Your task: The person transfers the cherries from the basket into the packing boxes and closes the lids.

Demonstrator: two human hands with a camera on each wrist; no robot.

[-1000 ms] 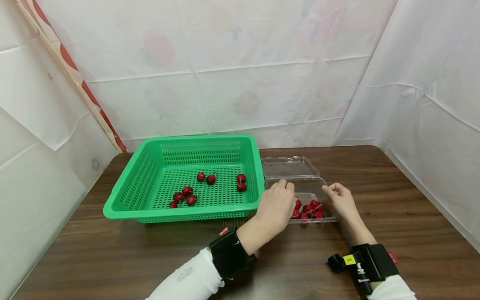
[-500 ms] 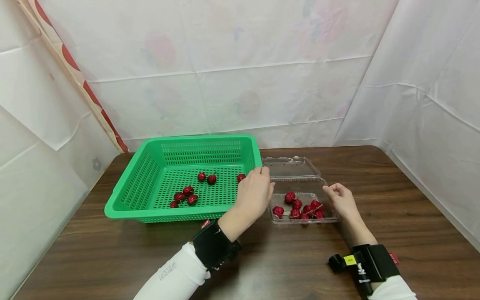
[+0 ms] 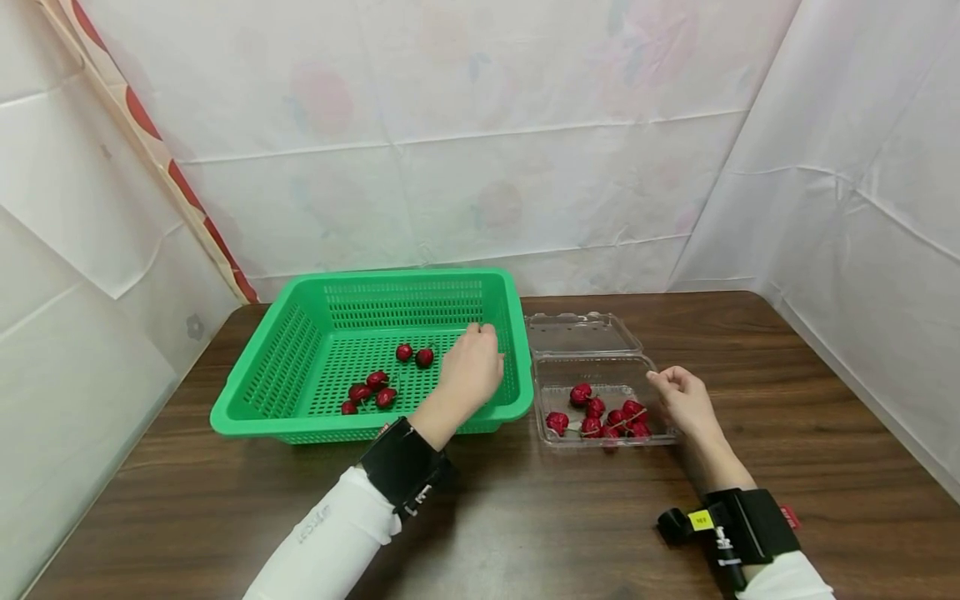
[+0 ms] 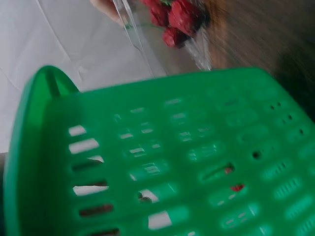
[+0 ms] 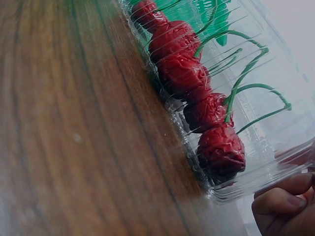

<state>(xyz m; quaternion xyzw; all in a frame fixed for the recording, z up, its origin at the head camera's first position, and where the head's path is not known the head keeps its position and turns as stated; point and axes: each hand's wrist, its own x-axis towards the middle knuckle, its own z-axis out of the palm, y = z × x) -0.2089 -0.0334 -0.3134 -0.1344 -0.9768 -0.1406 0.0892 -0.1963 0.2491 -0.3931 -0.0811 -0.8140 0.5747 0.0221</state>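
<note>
My left hand (image 3: 472,367) reaches down inside the green plastic basket (image 3: 522,367), near its right wall. Its fingertips point away and down; I cannot tell whether they hold a cherry. Two cherries (image 3: 424,357) lie just left of that hand, and a cluster of several cherries (image 3: 360,392) sits closer to the basket's front left. With thumb and fingers my right hand (image 3: 684,403) pinches the right rim of a clear plastic clamshell box (image 3: 555,371). Several wrinkled red cherries (image 5: 182,73) with green stems rest in the box. The basket wall (image 4: 162,108) fills most of the left wrist view.
The box's raised lid (image 3: 581,335) stands open at the back, and the box sits right beside the basket. Both rest on a dark wooden table (image 3: 555,517). White sheeting (image 3: 465,150) hangs behind the table and along both sides.
My left hand has moved left from over the box into the basket, uncovering cherries in the box and covering the pair at the basket's right. The right hand stays at the box rim.
</note>
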